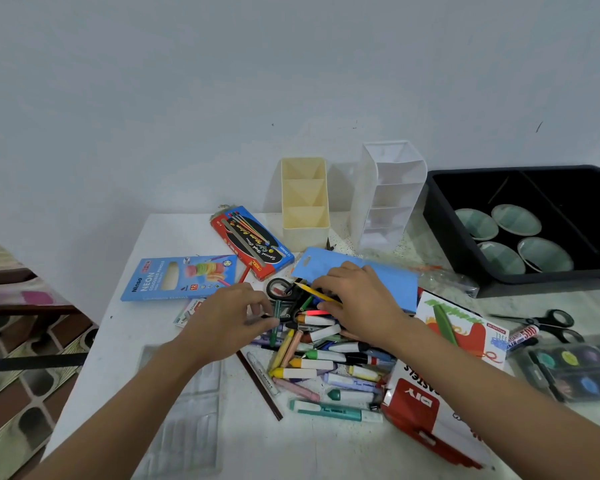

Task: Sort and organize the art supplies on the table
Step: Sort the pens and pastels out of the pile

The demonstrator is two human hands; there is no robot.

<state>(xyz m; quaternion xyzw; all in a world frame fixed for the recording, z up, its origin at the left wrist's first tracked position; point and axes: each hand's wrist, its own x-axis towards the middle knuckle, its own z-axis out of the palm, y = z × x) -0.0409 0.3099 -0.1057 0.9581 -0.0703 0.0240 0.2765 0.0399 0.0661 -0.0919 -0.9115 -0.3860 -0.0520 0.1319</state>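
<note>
Both hands work over a loose pile of crayons and pens (326, 358) at the centre of the white tabletop (132, 327). The right hand (357, 299) lies at the far edge of the pile, its fingers curled and clamped on a yellow pencil (312, 292) whose tip points left and away. The left hand (229, 317) reaches in from the left with bent fingers, the tips drawn together just beside a green pencil (275, 323); whether they grip anything cannot be told. A black scissor handle (278, 289) shows between the two hands. A blue card (388, 282) lies partly under the right hand. Behind the pile stand a cream divided holder (303, 202) and a white tiered holder (388, 195), side by side against the wall. Left of them lie a blue neon pencil box (179, 277) and a red pencil box (253, 242). A black bin (440, 216) holding bowls sits at far right. A red pastels box (416, 403), black scissors (548, 323) and a watercolour palette (575, 368) lie right of the pile.
</note>
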